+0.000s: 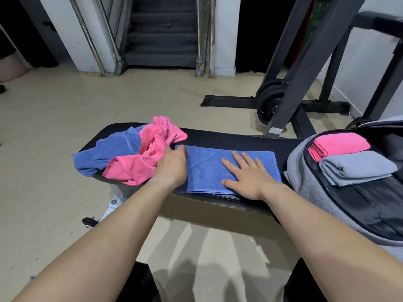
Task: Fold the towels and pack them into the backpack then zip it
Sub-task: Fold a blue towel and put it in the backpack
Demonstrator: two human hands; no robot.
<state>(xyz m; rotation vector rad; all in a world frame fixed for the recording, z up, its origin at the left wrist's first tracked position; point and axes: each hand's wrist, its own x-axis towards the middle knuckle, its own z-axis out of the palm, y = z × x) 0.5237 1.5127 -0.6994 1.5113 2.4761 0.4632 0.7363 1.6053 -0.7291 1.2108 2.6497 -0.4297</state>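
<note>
A blue towel [207, 168], folded into a flat strip, lies across the black padded bench [239, 140]. My right hand [248, 174] presses flat on its right half with fingers spread. My left hand [172, 164] grips the strip's left end with curled fingers. Left of it lies a crumpled pink towel [150, 151] over another loose blue towel [104, 153]. At the right stands the open grey backpack [303, 182], holding a folded pink towel [342, 142] and a folded grey towel [357, 166].
The bench stands on a beige floor [65, 118]. A dark weight rack [290, 92] with black plates [268, 99] rises behind the bench at the right. Stairs with metal railings [163, 35] are at the back.
</note>
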